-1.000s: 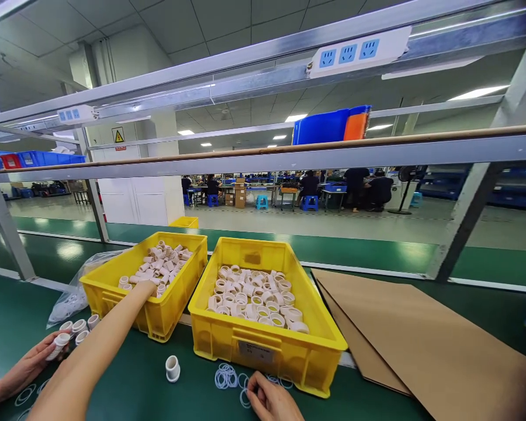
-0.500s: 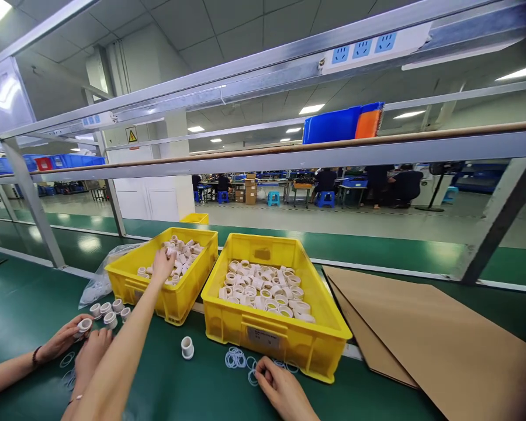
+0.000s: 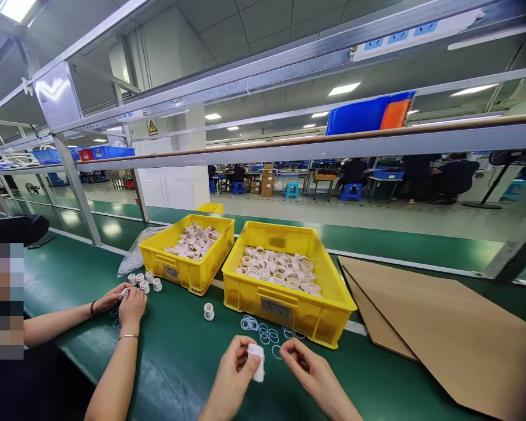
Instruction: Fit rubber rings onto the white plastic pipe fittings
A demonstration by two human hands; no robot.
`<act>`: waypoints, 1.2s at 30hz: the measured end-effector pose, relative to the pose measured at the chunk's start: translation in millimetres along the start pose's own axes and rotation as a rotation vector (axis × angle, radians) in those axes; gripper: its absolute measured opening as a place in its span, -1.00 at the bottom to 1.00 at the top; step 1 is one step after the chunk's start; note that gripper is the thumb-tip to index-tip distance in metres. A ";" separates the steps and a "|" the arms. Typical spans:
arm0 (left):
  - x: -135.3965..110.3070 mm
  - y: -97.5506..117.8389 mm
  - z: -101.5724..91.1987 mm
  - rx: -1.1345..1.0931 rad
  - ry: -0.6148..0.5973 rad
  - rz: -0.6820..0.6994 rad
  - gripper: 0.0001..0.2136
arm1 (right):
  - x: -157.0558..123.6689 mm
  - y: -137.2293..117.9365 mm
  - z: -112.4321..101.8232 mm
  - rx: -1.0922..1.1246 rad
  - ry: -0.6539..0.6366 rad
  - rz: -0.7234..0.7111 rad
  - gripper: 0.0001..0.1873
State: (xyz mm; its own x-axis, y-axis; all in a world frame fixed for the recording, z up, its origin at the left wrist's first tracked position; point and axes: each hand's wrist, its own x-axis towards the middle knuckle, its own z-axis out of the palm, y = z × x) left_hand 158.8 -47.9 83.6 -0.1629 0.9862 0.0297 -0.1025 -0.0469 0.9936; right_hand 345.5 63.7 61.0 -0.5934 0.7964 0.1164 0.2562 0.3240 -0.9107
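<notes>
Green table (image 3: 179,374): carries all items. Cardboard sheet (image 3: 442,333), right side. Two yellow bins (image 3: 289,310) of white fittings, far centre. Loose rubber rings (image 3: 263,333) before the right bin. Left hand (image 3: 232,374) clamped on a white fitting (image 3: 257,361) at the near edge; right hand (image 3: 309,365) pinched, apparently on a ring, hard to make out. Step judged: fitting the ring; next, align it over the fitting's end. A co-worker's hands (image 3: 125,301), left, hide their piece.

The left hand (image 3: 234,374) has been withdrawn from the left bin (image 3: 188,254); a white fitting (image 3: 257,361) is now held. The right hand (image 3: 309,365) has been raised off the rings (image 3: 263,330).
</notes>
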 end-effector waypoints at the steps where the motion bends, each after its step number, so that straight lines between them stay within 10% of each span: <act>1: -4.4 -4.2 3.5 -0.021 -0.023 -0.012 -0.56 | -6.1 -5.2 0.2 -0.018 -0.007 -0.009 -0.51; 7: -22.0 -1.8 11.2 0.062 -0.099 -0.065 -0.34 | -30.4 -34.2 3.6 -0.092 -0.070 -0.034 -0.57; 16: -33.3 28.7 11.4 0.465 -0.037 -0.030 -0.76 | -49.8 -56.7 9.5 -0.187 -0.167 -0.152 -0.68; 26: -29.0 -0.1 16.6 -0.366 -0.111 -0.169 -0.47 | -49.1 -63.7 -4.7 -0.284 -0.117 -0.067 -0.57; 36: -33.6 8.4 14.6 -0.332 -0.313 -0.133 -0.53 | -45.7 -68.5 -7.1 0.013 -0.204 -0.073 -0.56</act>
State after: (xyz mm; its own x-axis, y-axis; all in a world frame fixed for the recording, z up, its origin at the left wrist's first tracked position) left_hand 177.7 -79.2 92.5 0.1714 0.9851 -0.0131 -0.4185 0.0848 0.9042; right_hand 360.5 8.7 120.9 -0.7522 0.6512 0.1007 0.1982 0.3693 -0.9079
